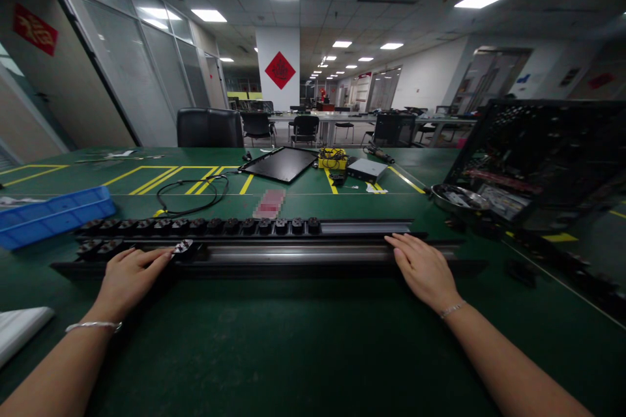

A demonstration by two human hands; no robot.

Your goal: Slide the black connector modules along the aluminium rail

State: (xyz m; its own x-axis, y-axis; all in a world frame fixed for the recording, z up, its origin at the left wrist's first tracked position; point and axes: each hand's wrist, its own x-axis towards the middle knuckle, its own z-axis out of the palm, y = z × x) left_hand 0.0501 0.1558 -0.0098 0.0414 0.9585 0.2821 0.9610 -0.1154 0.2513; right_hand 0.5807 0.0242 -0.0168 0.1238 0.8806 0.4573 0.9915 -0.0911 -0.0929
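Observation:
Two long black rails lie side by side across the green table, a near rail (293, 255) and a far rail (364, 227). A row of black socket modules (232, 226) fills the left and middle of the far one. My left hand (128, 277) is over the left part of the near rail, its thumb and fingertips closed on a black socket module (184, 247) with silvery metal on top. More modules sit left of that hand. My right hand (421, 268) lies with fingers stretched out across the right part of the rails, gripping nothing.
A blue bin (56, 215) stands at left, a white object (22, 329) nearer me. Behind the rails are a black cable (193, 208), a dark flat panel (280, 164), a yellow box (332, 158) and a grey box (366, 170). A metal bowl (458, 198) and dark chassis (542, 156) stand right.

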